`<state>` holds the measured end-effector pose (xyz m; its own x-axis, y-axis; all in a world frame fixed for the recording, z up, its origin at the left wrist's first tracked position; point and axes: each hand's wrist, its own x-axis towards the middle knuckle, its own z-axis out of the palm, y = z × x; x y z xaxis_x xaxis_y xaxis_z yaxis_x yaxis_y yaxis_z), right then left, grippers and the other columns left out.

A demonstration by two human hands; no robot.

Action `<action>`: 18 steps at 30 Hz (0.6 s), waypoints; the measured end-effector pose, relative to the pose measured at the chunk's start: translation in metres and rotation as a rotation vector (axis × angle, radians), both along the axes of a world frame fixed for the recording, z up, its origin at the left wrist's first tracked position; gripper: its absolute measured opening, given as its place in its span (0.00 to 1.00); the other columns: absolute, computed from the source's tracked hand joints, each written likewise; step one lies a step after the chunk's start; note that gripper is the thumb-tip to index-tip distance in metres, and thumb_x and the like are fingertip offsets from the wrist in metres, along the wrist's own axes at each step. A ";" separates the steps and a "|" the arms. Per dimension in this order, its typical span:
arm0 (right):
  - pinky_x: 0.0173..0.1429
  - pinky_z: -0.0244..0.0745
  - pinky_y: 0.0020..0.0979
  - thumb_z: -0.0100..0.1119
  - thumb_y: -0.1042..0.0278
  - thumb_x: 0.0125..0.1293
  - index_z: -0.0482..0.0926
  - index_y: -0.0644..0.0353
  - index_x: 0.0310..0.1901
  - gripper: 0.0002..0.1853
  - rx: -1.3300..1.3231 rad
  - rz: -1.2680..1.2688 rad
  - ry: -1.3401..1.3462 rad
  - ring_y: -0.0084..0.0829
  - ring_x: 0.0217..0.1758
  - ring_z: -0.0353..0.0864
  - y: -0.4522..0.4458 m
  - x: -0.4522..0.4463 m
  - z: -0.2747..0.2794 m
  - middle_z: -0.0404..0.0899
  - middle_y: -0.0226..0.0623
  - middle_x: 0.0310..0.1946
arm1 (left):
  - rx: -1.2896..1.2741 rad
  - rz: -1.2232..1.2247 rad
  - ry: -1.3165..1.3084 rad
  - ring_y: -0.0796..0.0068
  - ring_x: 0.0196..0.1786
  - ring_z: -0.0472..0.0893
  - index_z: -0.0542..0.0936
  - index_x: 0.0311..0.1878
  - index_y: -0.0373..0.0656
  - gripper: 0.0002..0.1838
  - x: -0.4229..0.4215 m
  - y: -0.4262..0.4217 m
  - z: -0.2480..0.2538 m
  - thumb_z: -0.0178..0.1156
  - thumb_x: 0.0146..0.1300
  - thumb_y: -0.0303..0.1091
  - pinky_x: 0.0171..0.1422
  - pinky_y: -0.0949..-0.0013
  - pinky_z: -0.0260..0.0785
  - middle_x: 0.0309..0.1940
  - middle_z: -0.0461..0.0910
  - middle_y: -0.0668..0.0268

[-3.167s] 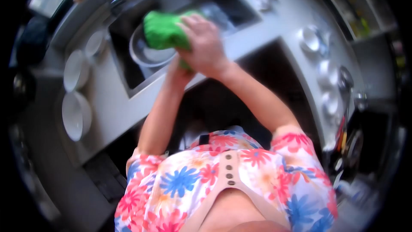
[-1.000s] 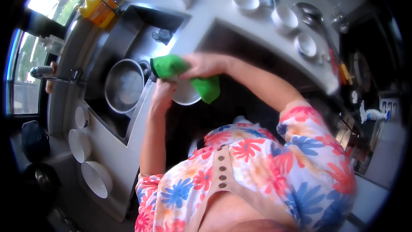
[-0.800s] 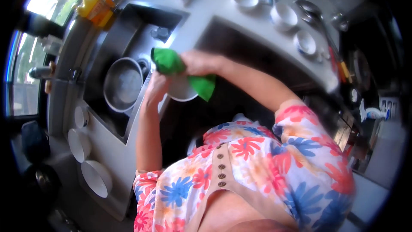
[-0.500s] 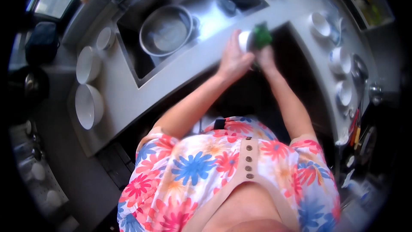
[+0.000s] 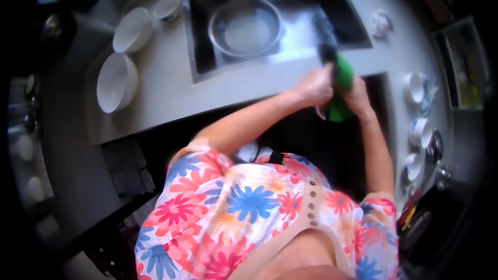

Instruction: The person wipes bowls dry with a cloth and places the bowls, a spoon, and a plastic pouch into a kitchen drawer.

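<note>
My left hand [image 5: 316,87] and my right hand [image 5: 358,96] meet in front of the counter edge, both closed around a bright green cloth [image 5: 343,85]. A dark patch shows at the cloth's upper end, by my left fingers, too blurred to name. Below my left hand a small white edge peeks out beside the cloth; what it belongs to is mostly covered. My right hand grips the cloth from the right side.
A metal basin [image 5: 245,27] sits in the sink [image 5: 298,46]. White bowls [image 5: 118,83] stand on the left counter, smaller bowls [image 5: 420,132] on the right. A crumpled whitish thing [image 5: 381,24] lies right of the sink.
Both hands have moved down and right in the view, as the head view turned. The white cup-like thing by my left hand is now mostly hidden, and more green cloth shows.
</note>
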<state>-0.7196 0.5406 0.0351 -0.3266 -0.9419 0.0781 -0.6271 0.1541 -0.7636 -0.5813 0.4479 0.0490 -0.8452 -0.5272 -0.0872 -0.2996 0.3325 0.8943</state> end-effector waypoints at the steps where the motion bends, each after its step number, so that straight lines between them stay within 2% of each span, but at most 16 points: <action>1: 0.36 0.72 0.34 0.60 0.72 0.53 0.76 0.63 0.39 0.12 -0.020 -0.032 -0.102 0.41 0.33 0.81 -0.002 -0.001 -0.012 0.78 0.48 0.28 | -0.076 0.061 0.022 0.46 0.34 0.77 0.67 0.50 0.34 0.19 0.001 0.000 -0.005 0.48 0.52 0.26 0.38 0.56 0.70 0.32 0.76 0.44; 2: 0.36 0.71 0.31 0.61 0.72 0.54 0.76 0.63 0.41 0.12 -0.023 -0.039 -0.179 0.28 0.32 0.80 -0.005 0.005 -0.010 0.79 0.43 0.26 | -0.045 0.077 0.009 0.45 0.37 0.76 0.67 0.50 0.34 0.19 0.005 -0.002 -0.004 0.49 0.52 0.26 0.41 0.55 0.69 0.33 0.76 0.43; 3: 0.38 0.71 0.28 0.60 0.74 0.55 0.76 0.64 0.42 0.12 0.013 -0.042 -0.229 0.22 0.34 0.77 -0.007 0.011 -0.006 0.80 0.35 0.28 | -0.013 0.088 0.000 0.44 0.40 0.75 0.67 0.50 0.34 0.19 0.007 -0.003 -0.002 0.49 0.52 0.26 0.44 0.54 0.67 0.34 0.75 0.43; 5: 0.42 0.70 0.26 0.58 0.74 0.58 0.76 0.63 0.44 0.12 0.033 -0.055 -0.396 0.21 0.38 0.75 -0.010 0.024 -0.001 0.78 0.29 0.34 | -0.066 0.080 -0.042 0.45 0.41 0.75 0.67 0.50 0.37 0.20 0.013 -0.004 -0.001 0.50 0.51 0.25 0.46 0.53 0.67 0.36 0.76 0.45; 8: 0.46 0.69 0.25 0.58 0.73 0.59 0.74 0.61 0.47 0.14 0.058 -0.120 -0.734 0.22 0.43 0.73 -0.009 0.032 -0.011 0.75 0.26 0.40 | -0.159 0.136 0.031 0.46 0.42 0.75 0.68 0.50 0.41 0.21 0.022 -0.001 0.003 0.50 0.50 0.24 0.45 0.55 0.68 0.37 0.74 0.48; 9: 0.50 0.69 0.27 0.57 0.71 0.60 0.70 0.58 0.53 0.19 0.103 -0.145 -0.829 0.23 0.47 0.72 -0.009 0.035 -0.009 0.73 0.28 0.46 | -0.212 0.148 0.057 0.47 0.41 0.75 0.68 0.51 0.41 0.21 0.023 0.000 0.003 0.50 0.49 0.24 0.44 0.55 0.68 0.37 0.74 0.49; 11: 0.54 0.68 0.30 0.58 0.70 0.59 0.65 0.56 0.57 0.24 0.068 -0.208 -1.103 0.26 0.52 0.71 -0.008 0.047 -0.014 0.70 0.30 0.51 | -0.341 0.160 0.131 0.49 0.40 0.75 0.68 0.51 0.42 0.23 0.025 -0.003 0.007 0.51 0.48 0.23 0.42 0.57 0.69 0.37 0.73 0.50; 13: 0.57 0.66 0.30 0.59 0.66 0.59 0.62 0.56 0.59 0.27 -0.191 -0.332 -1.482 0.28 0.54 0.70 -0.012 0.079 -0.001 0.69 0.31 0.53 | -0.477 0.125 0.245 0.51 0.39 0.75 0.68 0.52 0.43 0.24 0.023 -0.006 0.012 0.51 0.46 0.23 0.41 0.58 0.69 0.37 0.72 0.51; 14: 0.56 0.67 0.30 0.59 0.65 0.59 0.63 0.56 0.59 0.27 -0.163 -0.356 -1.419 0.28 0.54 0.70 -0.014 0.084 0.000 0.69 0.31 0.52 | -0.573 0.147 0.373 0.52 0.36 0.75 0.68 0.52 0.42 0.26 0.019 -0.008 0.008 0.52 0.44 0.22 0.39 0.59 0.69 0.35 0.72 0.51; 16: 0.55 0.68 0.30 0.58 0.65 0.59 0.63 0.57 0.59 0.26 -0.140 -0.409 -1.352 0.27 0.52 0.70 -0.011 0.072 -0.016 0.70 0.32 0.52 | -0.555 0.170 0.562 0.49 0.40 0.75 0.70 0.51 0.40 0.25 0.011 -0.013 -0.006 0.51 0.43 0.19 0.44 0.57 0.69 0.39 0.74 0.50; 18: 0.52 0.69 0.29 0.57 0.67 0.60 0.65 0.58 0.57 0.23 -0.137 -0.339 -1.343 0.27 0.51 0.71 -0.008 0.051 -0.045 0.70 0.34 0.51 | -0.413 0.133 0.409 0.47 0.46 0.74 0.68 0.54 0.40 0.27 0.012 -0.015 -0.005 0.52 0.45 0.19 0.50 0.59 0.67 0.44 0.73 0.49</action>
<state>-0.6688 0.5324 -0.0099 -0.4326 -0.8129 -0.3898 0.6425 0.0254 -0.7659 -0.5697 0.4333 0.0441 -0.6911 -0.5521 0.4665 -0.0211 0.6606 0.7505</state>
